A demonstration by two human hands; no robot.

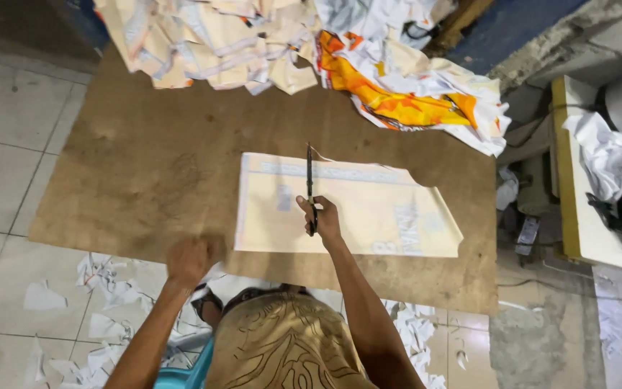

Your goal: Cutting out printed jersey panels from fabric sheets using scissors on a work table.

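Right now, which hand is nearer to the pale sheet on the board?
The right hand: it rests on the pale sheet, holding scissors. The left hand is on the board, just left of the sheet's edge.

My scissors (309, 184) are dark, long and thin, and they stand up from my right hand (323, 220) with the blades pointing away from me, across the sheet (368, 209). The blades look nearly closed; the handles are hidden in my grip. The sheet is pale cream with faint bluish print and a pale band along its far edge. It lies flat on the board (160, 166), near my edge. Its left side is straight and its far right corner is cut at a slant. The scissor tips reach the sheet's far edge.
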